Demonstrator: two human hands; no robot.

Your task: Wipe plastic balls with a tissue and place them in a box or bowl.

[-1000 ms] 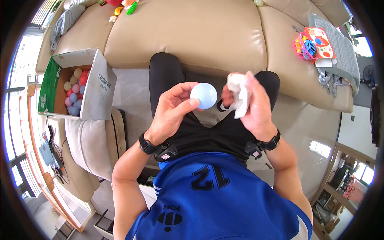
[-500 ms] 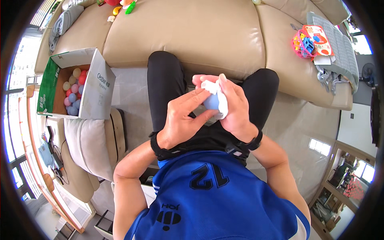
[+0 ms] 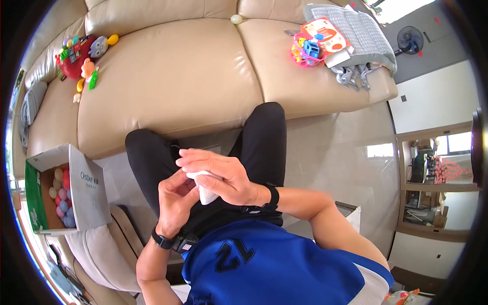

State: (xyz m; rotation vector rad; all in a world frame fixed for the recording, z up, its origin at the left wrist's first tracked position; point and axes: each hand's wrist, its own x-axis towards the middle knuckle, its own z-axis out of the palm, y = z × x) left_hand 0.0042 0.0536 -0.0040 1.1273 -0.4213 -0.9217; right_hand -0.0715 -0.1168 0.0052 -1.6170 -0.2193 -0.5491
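My hands meet above my lap, in front of my blue shirt. A crumpled white wipe (image 3: 206, 195) sits in my right hand (image 3: 223, 175), its fingers bent over the top and its thumb pressed along the near side. From the left, my left hand (image 3: 175, 201) reaches in with curled fingers and thumb against the wipe. Between the two hands, the small blue ball visible half a second ago is now covered by fingers and wipe.
A beige sofa (image 3: 173, 76) spans the far side. At left, an open carton (image 3: 89, 188) holds several coloured balls (image 3: 63, 206), beside a pale cushion (image 3: 96, 254). Toys (image 3: 76, 58) lie on the sofa's left; a pink toy basket (image 3: 308, 56) and grey blanket (image 3: 351, 35) lie right.
My view has swung to the right, so the sofa and carton sit further left. My right hand has turned over the wipe, hiding the blue ball that showed between my hands.
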